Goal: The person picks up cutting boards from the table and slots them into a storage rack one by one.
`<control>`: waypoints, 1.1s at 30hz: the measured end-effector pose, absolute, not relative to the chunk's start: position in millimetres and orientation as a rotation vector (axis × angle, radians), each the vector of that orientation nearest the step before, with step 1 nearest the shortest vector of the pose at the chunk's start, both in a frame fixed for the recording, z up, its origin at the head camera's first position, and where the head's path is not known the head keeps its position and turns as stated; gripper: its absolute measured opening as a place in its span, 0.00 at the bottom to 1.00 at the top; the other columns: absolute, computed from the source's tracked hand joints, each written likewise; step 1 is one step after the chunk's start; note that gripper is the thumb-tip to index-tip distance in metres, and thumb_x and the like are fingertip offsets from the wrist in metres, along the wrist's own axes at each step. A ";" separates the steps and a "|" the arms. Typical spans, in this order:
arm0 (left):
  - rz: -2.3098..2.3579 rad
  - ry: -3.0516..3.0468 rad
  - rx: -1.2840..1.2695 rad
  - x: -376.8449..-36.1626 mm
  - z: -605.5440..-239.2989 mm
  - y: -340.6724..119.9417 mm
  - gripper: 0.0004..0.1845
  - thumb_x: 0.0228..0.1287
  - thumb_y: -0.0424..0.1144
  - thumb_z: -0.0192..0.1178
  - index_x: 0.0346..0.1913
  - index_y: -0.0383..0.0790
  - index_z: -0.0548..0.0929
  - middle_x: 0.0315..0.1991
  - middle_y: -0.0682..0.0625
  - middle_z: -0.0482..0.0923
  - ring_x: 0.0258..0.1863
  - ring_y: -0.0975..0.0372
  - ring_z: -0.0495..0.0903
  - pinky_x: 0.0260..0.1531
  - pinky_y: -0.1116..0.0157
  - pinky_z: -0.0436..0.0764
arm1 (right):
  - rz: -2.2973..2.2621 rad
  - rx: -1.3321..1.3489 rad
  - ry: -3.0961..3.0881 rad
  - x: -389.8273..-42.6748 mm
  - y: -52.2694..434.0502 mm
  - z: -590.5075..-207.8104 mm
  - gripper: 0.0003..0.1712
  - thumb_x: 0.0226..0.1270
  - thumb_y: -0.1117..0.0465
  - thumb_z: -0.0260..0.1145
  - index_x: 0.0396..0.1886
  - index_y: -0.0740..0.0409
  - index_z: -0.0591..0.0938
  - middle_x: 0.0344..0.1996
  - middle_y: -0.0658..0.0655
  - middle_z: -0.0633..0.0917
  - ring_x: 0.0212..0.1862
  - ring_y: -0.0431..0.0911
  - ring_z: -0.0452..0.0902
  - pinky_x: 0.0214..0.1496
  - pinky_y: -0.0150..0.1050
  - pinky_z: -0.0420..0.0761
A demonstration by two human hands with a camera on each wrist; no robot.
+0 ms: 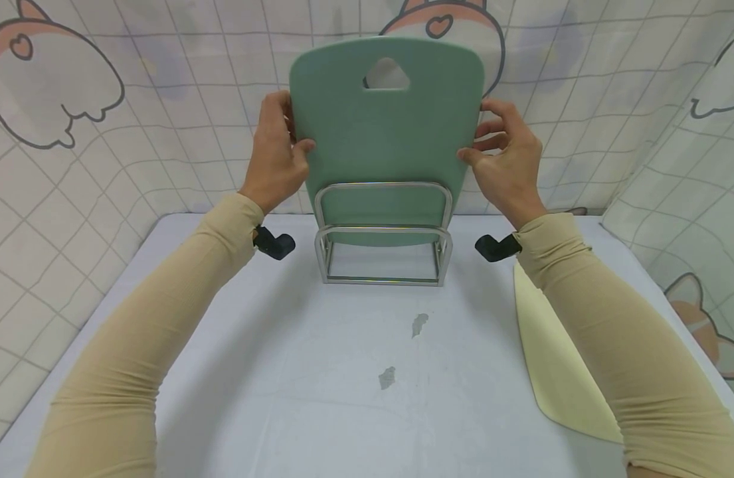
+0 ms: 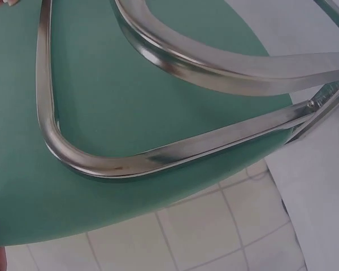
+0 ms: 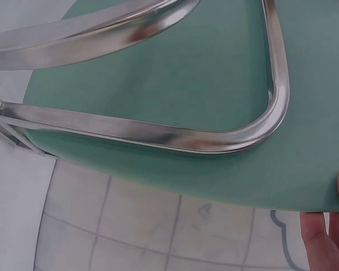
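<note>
Left hand and right hand each grasp a side edge of the green cutting board, held upright. Its lower end sits in the steel rack (back slot) near the table's far edge. A yellow cutting board lies flat by the right edge.

Illumination is bright, even and diffuse across all three views. Soft shadows lie on the desk beneath both forearms. The head view bows straight lines toward its edges. The metal rack carries streaked specular highlights in both wrist views, where close surfaces appear slightly soft.
</note>
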State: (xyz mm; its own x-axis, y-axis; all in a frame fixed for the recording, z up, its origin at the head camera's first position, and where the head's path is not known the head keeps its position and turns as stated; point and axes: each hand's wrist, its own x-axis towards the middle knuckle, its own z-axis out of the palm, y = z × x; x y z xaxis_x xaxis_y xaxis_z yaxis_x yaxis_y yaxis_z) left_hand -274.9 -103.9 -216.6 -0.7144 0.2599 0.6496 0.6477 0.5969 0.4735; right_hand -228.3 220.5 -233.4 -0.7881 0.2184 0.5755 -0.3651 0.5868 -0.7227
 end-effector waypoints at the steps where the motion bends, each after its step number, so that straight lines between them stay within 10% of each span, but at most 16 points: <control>1: -0.973 -2.305 -0.717 -275.1 -216.3 -104.1 0.25 0.72 0.23 0.53 0.68 0.29 0.62 0.58 0.34 0.66 0.49 0.50 0.69 0.52 0.64 0.75 | 1.188 0.119 -2.179 -228.6 220.6 -233.3 0.34 0.62 0.69 0.72 0.65 0.34 0.79 0.37 0.39 0.79 0.38 0.34 0.83 0.44 0.28 0.83; 33: -1.050 -2.354 -0.630 -286.6 -214.1 -102.5 0.26 0.73 0.25 0.55 0.70 0.34 0.62 0.58 0.36 0.70 0.50 0.52 0.73 0.54 0.63 0.76 | 1.238 0.064 -2.256 -242.1 221.2 -228.5 0.38 0.62 0.70 0.72 0.67 0.33 0.76 0.38 0.40 0.77 0.38 0.36 0.82 0.46 0.29 0.84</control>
State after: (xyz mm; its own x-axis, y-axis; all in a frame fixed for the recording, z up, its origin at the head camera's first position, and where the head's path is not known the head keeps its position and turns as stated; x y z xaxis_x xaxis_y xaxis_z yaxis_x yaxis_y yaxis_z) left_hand -286.6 -102.5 -214.1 -0.7771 0.2112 0.5929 0.5821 0.5993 0.5495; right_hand -242.1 221.2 -228.5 -0.8421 0.2185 0.4930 -0.2984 0.5728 -0.7635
